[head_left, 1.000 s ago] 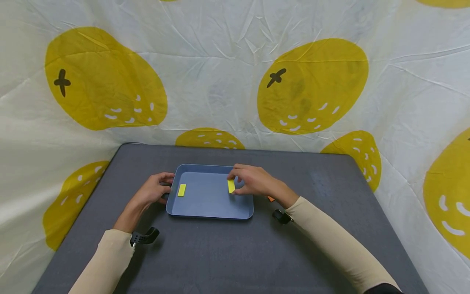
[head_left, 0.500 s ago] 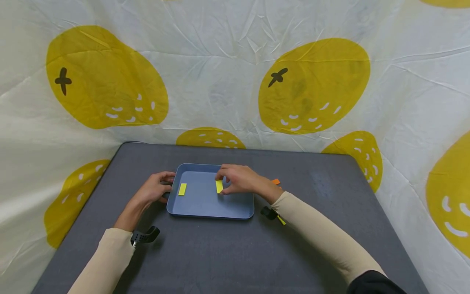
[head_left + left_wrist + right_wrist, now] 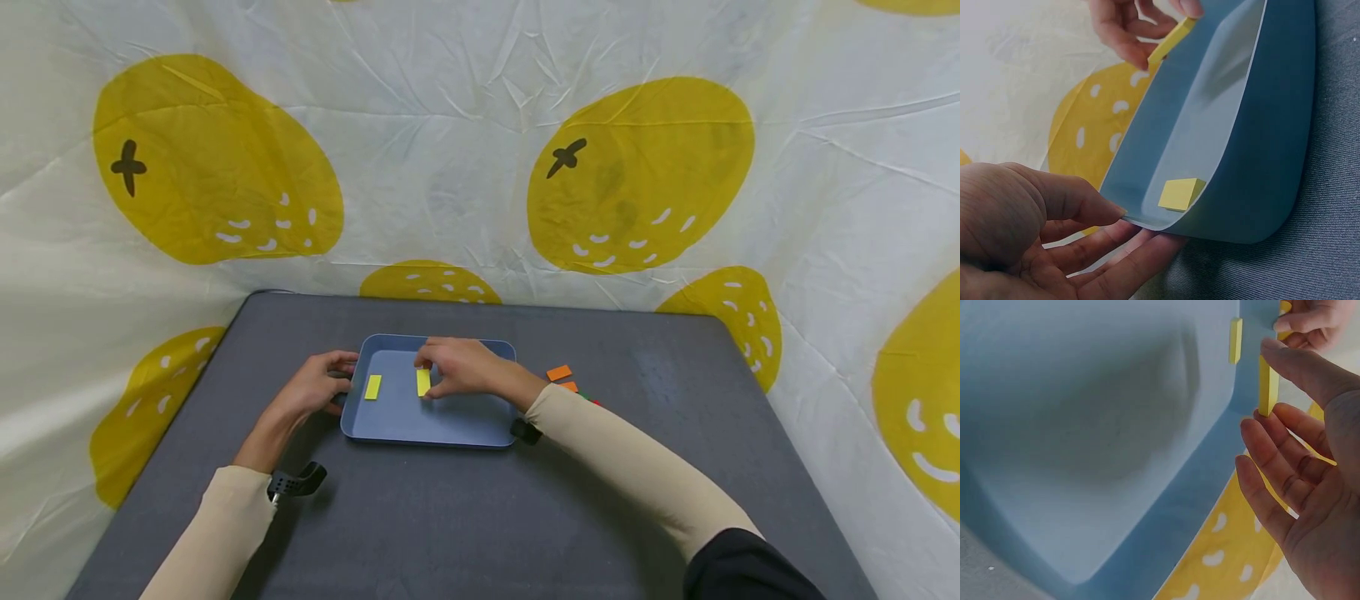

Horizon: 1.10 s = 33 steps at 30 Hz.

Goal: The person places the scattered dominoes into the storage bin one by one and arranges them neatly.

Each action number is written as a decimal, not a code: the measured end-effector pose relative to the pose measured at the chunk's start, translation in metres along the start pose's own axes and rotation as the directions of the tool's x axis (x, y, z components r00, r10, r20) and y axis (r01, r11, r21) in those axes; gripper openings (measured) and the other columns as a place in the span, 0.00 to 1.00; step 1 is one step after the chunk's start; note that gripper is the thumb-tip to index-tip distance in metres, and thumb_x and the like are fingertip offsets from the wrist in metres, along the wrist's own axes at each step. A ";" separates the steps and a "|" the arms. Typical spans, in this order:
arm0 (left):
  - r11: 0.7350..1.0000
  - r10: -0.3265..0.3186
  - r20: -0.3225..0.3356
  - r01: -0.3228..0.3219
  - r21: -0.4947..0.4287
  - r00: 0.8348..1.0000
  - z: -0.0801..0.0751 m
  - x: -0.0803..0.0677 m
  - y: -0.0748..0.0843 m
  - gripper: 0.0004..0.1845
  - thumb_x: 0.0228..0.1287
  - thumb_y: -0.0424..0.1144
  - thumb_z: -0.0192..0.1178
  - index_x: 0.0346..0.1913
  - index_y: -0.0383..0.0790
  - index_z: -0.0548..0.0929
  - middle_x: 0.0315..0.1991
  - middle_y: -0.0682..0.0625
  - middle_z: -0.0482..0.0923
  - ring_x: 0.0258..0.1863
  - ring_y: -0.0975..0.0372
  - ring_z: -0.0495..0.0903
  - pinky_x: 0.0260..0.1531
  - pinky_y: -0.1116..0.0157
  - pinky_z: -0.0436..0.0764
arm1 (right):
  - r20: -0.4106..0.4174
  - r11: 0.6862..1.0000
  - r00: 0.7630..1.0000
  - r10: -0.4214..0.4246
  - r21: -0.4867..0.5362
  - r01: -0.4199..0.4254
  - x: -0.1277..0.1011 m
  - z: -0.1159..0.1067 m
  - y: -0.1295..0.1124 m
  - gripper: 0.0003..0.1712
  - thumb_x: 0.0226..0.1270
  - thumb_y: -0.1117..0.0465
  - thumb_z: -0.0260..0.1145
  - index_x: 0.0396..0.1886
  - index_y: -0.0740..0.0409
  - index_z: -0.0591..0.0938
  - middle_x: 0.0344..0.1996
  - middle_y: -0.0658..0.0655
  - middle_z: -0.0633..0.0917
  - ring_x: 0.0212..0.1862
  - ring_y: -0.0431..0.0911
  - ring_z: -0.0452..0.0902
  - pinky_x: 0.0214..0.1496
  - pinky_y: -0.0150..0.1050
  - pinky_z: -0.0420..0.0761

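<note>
A small yellow block (image 3: 423,382) is pinched between thumb and fingertips of the right hand (image 3: 461,368), held just over the floor of the blue tray (image 3: 450,429), a bit left of the tray's middle. A second yellow block (image 3: 372,387) is already lying flat in the tray near its left edge, apart from the held one. The left hand (image 3: 315,389) is wrapped around the tray's left rim, thumb on top and fingers underneath, as the left wrist view shows pretty clearly. The block looks like a thin, flat rectangular slab with crisp edges, probably foam or light wood, so it's likely to be nearly weightless and stiff enough not to bend; a pinch on the long narrow edges seems like the sensible hold, since the flat faces would be awkward to lift off a smooth floor. The tray looks like matte moulded plastic with rounded corners and a low raised rim, probably a bit slick inside, so a block could slide if nudged. A few orange pieces (image 3: 558,372) are left out on the grey table (image 3: 450,517), just right of the tray; that top has a fine fabric-like texture. The backdrop is crinkled white cloth with big yellow fruit prints.
</note>
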<state>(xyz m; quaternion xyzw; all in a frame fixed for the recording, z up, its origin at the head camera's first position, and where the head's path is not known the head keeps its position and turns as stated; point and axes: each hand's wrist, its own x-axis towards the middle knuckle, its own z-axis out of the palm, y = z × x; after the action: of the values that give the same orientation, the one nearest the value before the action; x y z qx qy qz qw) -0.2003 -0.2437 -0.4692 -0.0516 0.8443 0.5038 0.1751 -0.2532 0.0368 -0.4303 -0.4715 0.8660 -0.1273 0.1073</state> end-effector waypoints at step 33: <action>1.000 -0.004 -0.010 0.004 0.002 1.000 0.001 0.001 -0.001 0.30 0.71 0.24 0.53 0.75 0.32 0.64 0.67 0.30 0.68 0.56 0.42 0.76 0.33 0.53 0.88 | 0.036 0.994 0.997 0.066 -0.085 -0.062 0.060 0.034 -0.012 0.28 0.59 0.41 0.76 0.54 0.51 0.85 0.46 0.49 0.81 0.45 0.40 0.75 0.43 0.36 0.78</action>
<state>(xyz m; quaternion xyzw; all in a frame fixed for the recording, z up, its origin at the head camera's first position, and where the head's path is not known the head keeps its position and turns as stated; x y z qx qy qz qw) -0.2005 -0.2429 -0.4709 -0.0555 0.8456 0.5023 0.1719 -0.2652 -0.0239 -0.4622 -0.4499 0.8830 -0.0783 0.1082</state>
